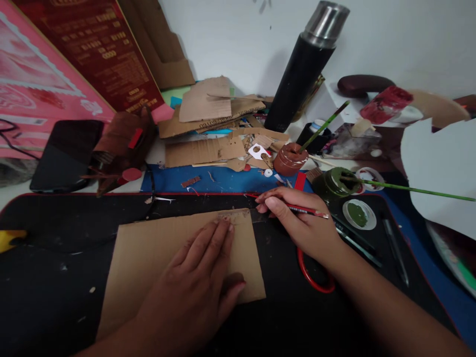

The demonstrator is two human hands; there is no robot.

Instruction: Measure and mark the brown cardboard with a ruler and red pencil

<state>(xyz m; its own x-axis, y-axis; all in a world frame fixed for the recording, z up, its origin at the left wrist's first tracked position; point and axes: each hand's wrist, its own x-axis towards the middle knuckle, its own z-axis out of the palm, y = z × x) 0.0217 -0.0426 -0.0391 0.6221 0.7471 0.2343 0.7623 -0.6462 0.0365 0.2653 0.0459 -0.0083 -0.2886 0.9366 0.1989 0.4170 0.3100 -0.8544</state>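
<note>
A flat brown piece of cardboard (141,258) lies on the black mat in front of me. My left hand (204,267) rests flat on it, fingers stretched toward its far edge, thumb apart. Just past the cardboard's right edge, my right hand (297,213) grips a red and black pencil (307,211) between thumb and fingers. The pencil's point faces left, and its rear end shows beside the thumb. Under the right wrist, the red handle of scissors (314,285) sticks out; part of the scissors is hidden by the hand.
Paint jars in brown (290,159) and green (336,182) hold sticks. A lid with green paint (359,214) and pens (394,250) lie to the right. Cardboard scraps (204,151) pile up behind, near a black thermos (299,74). A phone (67,154) sits at left.
</note>
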